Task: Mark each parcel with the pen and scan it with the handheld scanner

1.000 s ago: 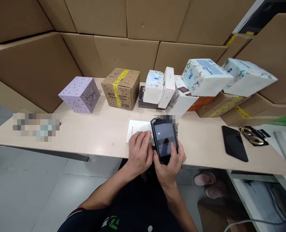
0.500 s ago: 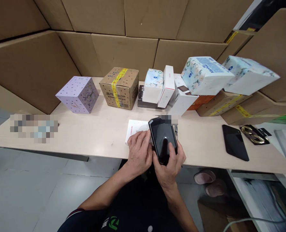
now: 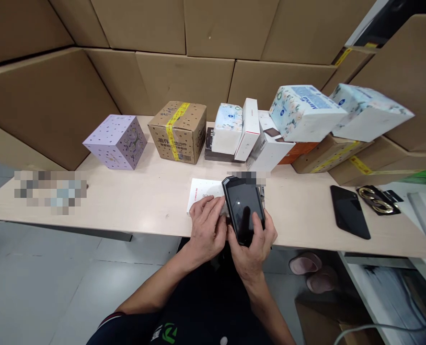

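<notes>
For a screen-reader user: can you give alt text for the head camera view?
A person's right hand holds a black handheld device above a flat white box that the left hand rests on, at the near edge of a pale table. Assorted boxes line the table's far side before a cardboard wall.

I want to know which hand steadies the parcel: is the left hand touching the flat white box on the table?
Touching. The head view shows the left hand lying with its fingers flat on the white box, no gap visible; the right hand holds the black handheld device.
</notes>
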The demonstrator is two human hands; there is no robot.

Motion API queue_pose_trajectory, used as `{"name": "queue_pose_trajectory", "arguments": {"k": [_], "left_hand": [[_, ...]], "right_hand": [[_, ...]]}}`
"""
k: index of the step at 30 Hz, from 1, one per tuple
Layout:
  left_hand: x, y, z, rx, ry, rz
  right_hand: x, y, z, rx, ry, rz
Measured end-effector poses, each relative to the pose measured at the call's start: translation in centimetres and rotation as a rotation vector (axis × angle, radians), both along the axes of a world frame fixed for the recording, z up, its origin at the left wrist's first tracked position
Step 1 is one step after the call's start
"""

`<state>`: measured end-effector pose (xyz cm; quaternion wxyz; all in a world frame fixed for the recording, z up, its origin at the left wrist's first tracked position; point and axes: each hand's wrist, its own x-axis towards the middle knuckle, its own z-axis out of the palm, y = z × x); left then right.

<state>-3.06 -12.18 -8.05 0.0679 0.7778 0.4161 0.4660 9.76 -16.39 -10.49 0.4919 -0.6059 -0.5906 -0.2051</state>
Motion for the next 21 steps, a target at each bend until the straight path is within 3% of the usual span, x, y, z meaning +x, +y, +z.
{"name": "queue_pose_trajectory", "arguments": {"k": [21], "left_hand": [[-0.08, 0.05, -0.04, -0.005, -0.033, -0.011]], "right_hand": [[0.2, -0.05, 0.02, -0.007, -0.012, 0.014]]}}
